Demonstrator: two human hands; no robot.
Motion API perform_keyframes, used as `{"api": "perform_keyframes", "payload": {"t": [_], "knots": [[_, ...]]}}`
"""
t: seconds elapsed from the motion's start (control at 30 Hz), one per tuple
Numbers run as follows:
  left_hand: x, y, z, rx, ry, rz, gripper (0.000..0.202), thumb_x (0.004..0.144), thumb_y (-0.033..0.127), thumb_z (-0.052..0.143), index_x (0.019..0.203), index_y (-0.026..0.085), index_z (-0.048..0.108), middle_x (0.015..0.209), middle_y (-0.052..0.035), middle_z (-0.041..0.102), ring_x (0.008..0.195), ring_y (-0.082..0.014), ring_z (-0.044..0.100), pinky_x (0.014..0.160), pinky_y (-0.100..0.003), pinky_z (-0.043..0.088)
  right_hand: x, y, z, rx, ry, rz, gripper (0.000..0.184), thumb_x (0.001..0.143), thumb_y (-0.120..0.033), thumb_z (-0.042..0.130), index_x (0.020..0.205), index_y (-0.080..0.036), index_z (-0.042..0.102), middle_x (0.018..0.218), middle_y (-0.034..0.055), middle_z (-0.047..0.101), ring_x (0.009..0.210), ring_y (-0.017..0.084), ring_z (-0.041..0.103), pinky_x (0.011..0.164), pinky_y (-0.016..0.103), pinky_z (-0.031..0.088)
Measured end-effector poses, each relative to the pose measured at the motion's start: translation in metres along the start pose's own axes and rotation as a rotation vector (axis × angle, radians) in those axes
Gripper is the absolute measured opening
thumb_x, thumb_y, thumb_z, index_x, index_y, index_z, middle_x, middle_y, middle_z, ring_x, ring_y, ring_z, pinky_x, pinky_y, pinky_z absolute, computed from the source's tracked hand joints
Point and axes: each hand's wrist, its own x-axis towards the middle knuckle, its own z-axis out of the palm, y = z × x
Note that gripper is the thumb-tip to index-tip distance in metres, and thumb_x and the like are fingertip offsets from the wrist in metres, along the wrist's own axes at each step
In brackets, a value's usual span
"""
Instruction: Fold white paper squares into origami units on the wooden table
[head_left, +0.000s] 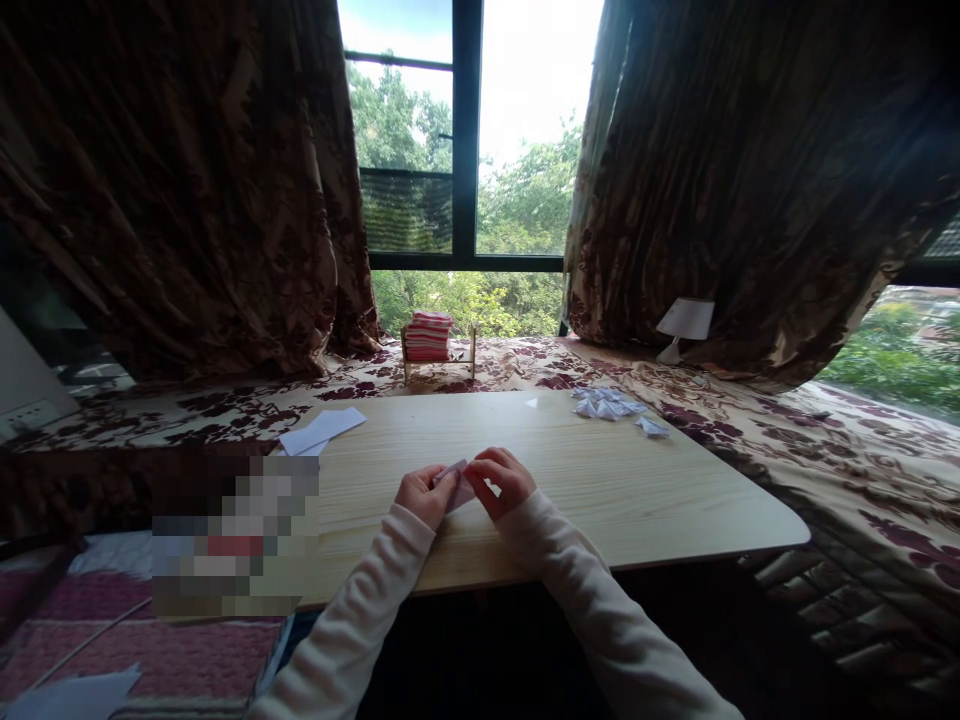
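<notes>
Above the front middle of the pale wooden table (pixel 660 500), both hands are together on a small piece of white paper (pixel 459 490). My left hand (pixel 424 495) grips it from the left side, thumb on top. With its thumb and fingertips, my right hand (pixel 504 478) pinches the paper's right edge. Part of the paper is hidden behind the fingers, so its exact folds cannot be made out. A pile of small folded white paper pieces (pixel 606 403) lies at the table's back right, with a few more just beside it.
White paper strips (pixel 324 430) lie at the table's back left. Beyond the table, a small wooden stand (pixel 474 355) holds folded pink striped cloth (pixel 428 337) on the flowered ledge. A white lamp (pixel 686 320) stands at the right. The left front area is pixelated.
</notes>
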Motion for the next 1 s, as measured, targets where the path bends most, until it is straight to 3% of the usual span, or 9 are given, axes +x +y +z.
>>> {"api": "perform_keyframes", "payload": {"t": [0.3,1.0], "knots": [[0.001,-0.003,-0.001,0.024,0.0,0.011,0.029,0.063,0.037,0.059,0.07,0.01,0.067,0.054,-0.0004,0.06,0.051,-0.0122,0.051,0.05,-0.021,0.038,0.001,-0.012,-0.007,0.007,-0.02,0.049,0.013,0.079,-0.02,0.048,0.073,-0.022,0.059,0.072,0.0036,0.056,0.07,0.016,0.05,0.062,0.028,0.044],[-0.001,0.002,-0.001,0.042,-0.094,0.016,0.025,0.063,0.032,0.057,0.068,0.01,0.066,0.052,0.0004,0.057,0.049,-0.0106,0.047,0.048,-0.02,0.036,-0.001,0.003,0.002,0.001,0.036,0.026,0.009,0.079,-0.02,0.05,0.073,-0.02,0.057,0.068,0.0021,0.056,0.062,0.013,0.05,0.059,0.025,0.043]]}}
